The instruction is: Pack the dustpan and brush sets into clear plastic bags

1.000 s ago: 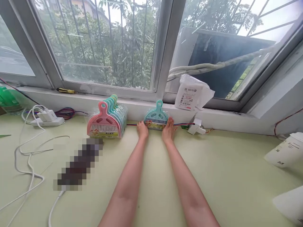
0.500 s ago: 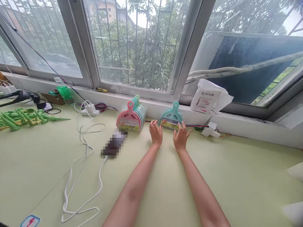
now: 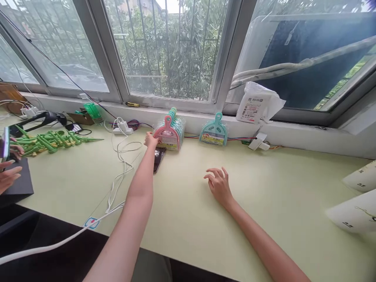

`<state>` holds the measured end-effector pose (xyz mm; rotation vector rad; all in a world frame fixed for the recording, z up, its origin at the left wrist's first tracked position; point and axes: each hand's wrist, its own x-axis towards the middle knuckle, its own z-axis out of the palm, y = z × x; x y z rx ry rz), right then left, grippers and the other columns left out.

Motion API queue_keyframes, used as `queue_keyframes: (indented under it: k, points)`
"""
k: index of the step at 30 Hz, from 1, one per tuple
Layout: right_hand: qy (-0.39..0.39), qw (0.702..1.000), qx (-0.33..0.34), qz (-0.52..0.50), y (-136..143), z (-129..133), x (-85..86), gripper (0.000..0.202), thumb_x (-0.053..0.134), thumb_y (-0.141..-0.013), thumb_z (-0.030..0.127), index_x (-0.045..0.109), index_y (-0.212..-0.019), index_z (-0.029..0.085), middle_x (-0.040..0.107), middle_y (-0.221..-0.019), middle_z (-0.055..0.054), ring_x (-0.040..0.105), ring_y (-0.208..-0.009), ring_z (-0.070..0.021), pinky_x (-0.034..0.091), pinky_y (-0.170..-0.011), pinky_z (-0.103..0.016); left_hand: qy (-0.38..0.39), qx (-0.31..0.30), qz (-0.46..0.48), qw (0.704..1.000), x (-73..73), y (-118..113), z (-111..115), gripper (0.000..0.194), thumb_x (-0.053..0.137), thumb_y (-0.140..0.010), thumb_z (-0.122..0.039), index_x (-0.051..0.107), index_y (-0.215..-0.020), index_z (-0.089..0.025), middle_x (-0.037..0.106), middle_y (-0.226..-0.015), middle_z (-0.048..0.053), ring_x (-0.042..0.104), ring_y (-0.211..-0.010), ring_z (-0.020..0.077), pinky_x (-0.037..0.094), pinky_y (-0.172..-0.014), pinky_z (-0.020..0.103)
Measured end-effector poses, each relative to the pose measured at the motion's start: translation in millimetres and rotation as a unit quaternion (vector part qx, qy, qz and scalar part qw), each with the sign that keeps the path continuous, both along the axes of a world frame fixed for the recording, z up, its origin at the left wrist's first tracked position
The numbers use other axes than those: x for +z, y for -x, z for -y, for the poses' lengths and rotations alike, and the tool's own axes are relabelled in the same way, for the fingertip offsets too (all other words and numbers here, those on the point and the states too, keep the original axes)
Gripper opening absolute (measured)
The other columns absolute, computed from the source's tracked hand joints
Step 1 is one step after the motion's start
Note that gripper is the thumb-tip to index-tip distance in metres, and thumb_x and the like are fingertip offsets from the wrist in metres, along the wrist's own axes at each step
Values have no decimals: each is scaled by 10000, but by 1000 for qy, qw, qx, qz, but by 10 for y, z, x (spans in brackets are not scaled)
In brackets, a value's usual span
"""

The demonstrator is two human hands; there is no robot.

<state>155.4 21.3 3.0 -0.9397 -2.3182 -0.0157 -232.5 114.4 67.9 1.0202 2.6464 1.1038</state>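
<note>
My left hand (image 3: 150,140) is closed on the left edge of the pink dustpan (image 3: 172,139), which comes with a small brush and a printed label. That dustpan stands at the front of a row of several plastic-wrapped sets, with green handles (image 3: 173,111) showing behind it. To the right, a green dustpan (image 3: 217,128) leans against the sill wall, touched by neither hand. Over the middle of the table, my right hand (image 3: 219,184) holds nothing, its fingers loosely bent and apart.
A phone (image 3: 159,158) lies partly behind my left forearm. White cables (image 3: 122,172) and a power strip (image 3: 122,128) are to the left, near green plastic parts (image 3: 55,141). Another person's hand (image 3: 10,176) shows at far left. White rolls (image 3: 357,211) lie at right.
My left hand has moved left from the green dustpan to the pink one. My right hand has drawn back from the green dustpan toward me. The view has shifted, showing another person's hand.
</note>
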Motion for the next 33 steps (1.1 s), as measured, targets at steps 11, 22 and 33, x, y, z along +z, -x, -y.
queue_keyframes:
  k: [11,22,33]
  points:
    - [-6,999,-44,-26,48,-164,-55,333,367,-832,31,626,-851,240,622,-1100,-55,543,-1096,-205,215,-1115,-517,-95,-34,-42,994,-40,92,4,345,746,-689,-361,559,-924,-190,654,-1045,70,559,-1049,234,347,-911,345]
    - [0,998,-23,-57,34,-145,-62,333,354,-849,30,615,-836,236,629,-1063,-45,562,-1051,-200,231,-1113,-508,-321,-94,-17,942,69,-189,54,236,719,-662,-244,569,-838,-201,663,-830,37,621,-739,178,452,-681,269]
    - [217,902,23,-372,-36,-295,-89,653,552,-832,498,298,-1382,255,425,-1406,-134,485,-1237,-252,441,-978,-447,-445,-292,346,773,157,-1496,422,347,762,-616,-359,662,-870,-145,624,-714,6,571,-599,109,469,-559,242]
